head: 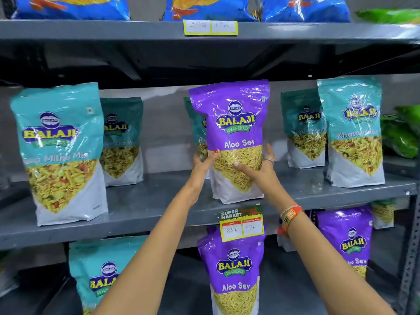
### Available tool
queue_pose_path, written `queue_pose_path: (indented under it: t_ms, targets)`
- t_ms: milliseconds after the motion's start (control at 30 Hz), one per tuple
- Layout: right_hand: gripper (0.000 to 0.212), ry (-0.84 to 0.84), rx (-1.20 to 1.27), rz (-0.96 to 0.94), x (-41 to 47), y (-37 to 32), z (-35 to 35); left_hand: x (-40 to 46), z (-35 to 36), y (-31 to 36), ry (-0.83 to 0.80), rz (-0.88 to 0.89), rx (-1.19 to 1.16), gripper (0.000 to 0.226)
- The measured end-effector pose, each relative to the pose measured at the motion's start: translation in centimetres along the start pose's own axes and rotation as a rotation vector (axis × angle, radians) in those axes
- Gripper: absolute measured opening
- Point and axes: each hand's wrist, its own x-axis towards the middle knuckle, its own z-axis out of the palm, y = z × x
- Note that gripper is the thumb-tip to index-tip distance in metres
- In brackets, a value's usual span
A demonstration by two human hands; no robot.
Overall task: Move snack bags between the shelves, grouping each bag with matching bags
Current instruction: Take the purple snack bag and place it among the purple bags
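Observation:
A purple Aloo Sev bag (234,123) stands upright on the middle shelf (141,210), among teal mix bags. My left hand (202,162) grips its left side and my right hand (261,169) grips its lower right side. A teal bag (196,128) is half hidden behind it. More teal bags stand at the left front (59,146), left back (121,139) and right (351,130). On the lower shelf stand two purple Aloo Sev bags (234,271) (347,239) and one teal bag (95,271).
Blue snack bags (72,7) line the top shelf. Green bags (400,133) lie at the right edge. A yellow price tag (242,226) hangs on the middle shelf's front edge. A metal upright (411,246) runs down the right side.

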Motion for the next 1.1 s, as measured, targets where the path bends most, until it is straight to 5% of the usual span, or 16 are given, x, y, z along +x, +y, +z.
queue_pose_path:
  t_ms: [100,300,633,900,1100]
  targets:
    - [0.099,-0.043,0.171,0.125,0.8,0.7,-0.2,1.2,-0.2,-0.8,-0.135,-0.038,0.014,0.092]
    - [0.060,0.010,0.192,0.118,1.0,0.8,-0.2,1.2,-0.1,-1.7,-0.187,0.035,0.005,0.058]
    - [0.098,-0.007,0.240,0.084,-3.7,-2.5,1.8,-5.3,-2.6,0.8,-0.051,0.128,0.035,0.024]
    - [0.084,-0.087,0.286,0.053,-12.1,-5.1,5.5,-15.0,-6.3,0.5,0.121,0.229,-0.052,0.040]
    - [0.087,-0.136,0.272,0.161,-18.9,-0.8,8.9,-20.9,-11.0,-3.6,0.134,0.089,0.084,0.052]
